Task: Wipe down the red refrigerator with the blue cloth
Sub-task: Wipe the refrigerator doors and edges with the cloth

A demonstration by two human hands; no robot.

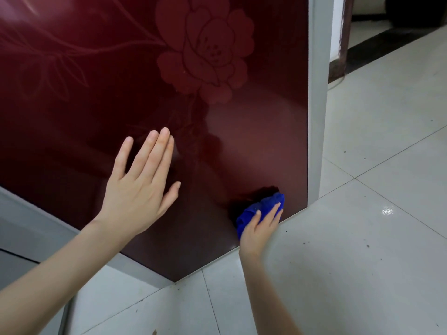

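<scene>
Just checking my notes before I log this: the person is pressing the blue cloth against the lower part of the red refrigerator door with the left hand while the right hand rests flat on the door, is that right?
Not quite: the hands are swapped. In the head view the right hand presses the blue cloth against the lower part of the red refrigerator door, while the left hand is spread flat at the door.

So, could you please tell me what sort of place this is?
Probably a home kitchen or a room beside one: a glossy red refrigerator with a flower pattern stands on a pale tiled floor, and a doorway opens to another room behind.
</scene>
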